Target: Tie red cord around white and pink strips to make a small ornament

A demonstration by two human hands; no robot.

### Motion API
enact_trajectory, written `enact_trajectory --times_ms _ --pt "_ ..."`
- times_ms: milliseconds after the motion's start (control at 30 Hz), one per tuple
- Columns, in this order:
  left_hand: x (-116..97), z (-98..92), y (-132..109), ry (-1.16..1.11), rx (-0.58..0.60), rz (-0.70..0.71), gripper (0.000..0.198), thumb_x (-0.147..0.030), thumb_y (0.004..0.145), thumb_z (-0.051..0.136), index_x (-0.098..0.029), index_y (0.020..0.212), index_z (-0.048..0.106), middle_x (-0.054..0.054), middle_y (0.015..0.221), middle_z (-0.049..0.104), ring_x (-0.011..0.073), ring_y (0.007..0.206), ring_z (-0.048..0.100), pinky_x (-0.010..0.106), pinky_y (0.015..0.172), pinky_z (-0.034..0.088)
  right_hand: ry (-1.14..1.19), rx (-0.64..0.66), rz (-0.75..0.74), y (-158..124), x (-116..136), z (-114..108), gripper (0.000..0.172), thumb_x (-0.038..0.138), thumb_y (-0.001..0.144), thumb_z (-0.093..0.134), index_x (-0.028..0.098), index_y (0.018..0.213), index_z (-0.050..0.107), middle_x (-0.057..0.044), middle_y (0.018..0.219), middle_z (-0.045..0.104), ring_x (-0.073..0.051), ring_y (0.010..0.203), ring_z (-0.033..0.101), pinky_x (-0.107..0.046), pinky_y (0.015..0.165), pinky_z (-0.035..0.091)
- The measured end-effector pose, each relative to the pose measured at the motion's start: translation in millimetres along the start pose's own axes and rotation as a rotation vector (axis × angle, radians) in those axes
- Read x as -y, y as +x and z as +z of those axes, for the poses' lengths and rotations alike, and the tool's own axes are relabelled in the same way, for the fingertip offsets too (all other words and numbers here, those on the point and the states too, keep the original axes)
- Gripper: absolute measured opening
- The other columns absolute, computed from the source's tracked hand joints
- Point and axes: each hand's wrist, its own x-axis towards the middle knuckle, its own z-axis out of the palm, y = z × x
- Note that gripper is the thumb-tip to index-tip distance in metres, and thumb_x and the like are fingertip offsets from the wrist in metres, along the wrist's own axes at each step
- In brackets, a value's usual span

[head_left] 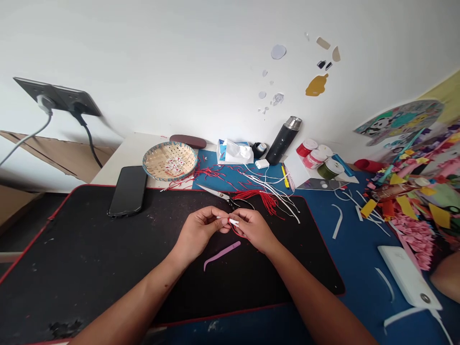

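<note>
- Lower middle of the frame: the purple tweezers (223,255) lie on the black mat (143,268), just below the hands and untouched.
- Centre: the left hand (203,226) is closed in a pinch, thumb against forefinger, on the white piece (233,222) and the red cord (236,233) with it.
- Just right of it, the right hand (257,231) pinches the same small work; the cord loops beneath its fingers. Which fingertips bear the cord and which the piece is hard to tell.
- The step in hand looks like winding or tying the cord about the piece. The next move seems to call for a steady pinch on one side and a gentle, even pull on the cord from the other.
- Just above the hands: the scissors (217,193) lie beside the red bundle (262,199), within easy reach if an end needs trimming.
- Farther up, on the tabletop (319,211): white cords (283,199) right of centre, and left of centre the basket (154,157), with small white-and-red pieces (175,166) in it.
</note>
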Motion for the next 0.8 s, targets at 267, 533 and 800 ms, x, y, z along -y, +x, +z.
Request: enact_trajectory --times_ms 267,533,800 --pt "0.9 -3.1 -3.7 0.190 -0.134 0.162 0.013 -0.033 0.084 0.081 -0.020 0.085 0.082 0.005 0.083 0.080 0.0202 0.081 0.071 0.030 0.079 0.054 0.184 0.102 0.072 -6.8 0.6 5.2 0.043 0.058 0.089 0.072 0.015 0.086 0.072 0.009 0.052 0.040 -0.007 0.045 0.030 -0.025 0.046 0.020" --pt "2.9 -2.5 0.0 0.158 -0.124 0.090 0.016 -0.035 0.080 0.084 -0.020 0.087 0.083 0.005 0.078 0.079 0.0202 0.075 0.070 0.030 0.075 0.054 0.258 0.180 0.100 -10.6 2.0 17.4 0.042 0.057 0.087 0.074 0.015 0.086 0.072 0.009 0.048 0.043 -0.007 0.043 0.029 -0.026 0.046 0.018" --pt "1.8 -2.0 2.8 -0.007 -0.057 0.017 0.024 -0.037 0.072 0.091 -0.017 0.081 0.080 0.004 0.074 0.076 0.0143 0.062 0.063 0.028 0.067 0.053 0.282 0.177 0.125 -12.9 -1.1 18.3 0.044 0.058 0.088 0.075 0.015 0.083 0.072 0.009 0.050 0.040 -0.006 0.044 0.026 -0.025 0.047 0.017"
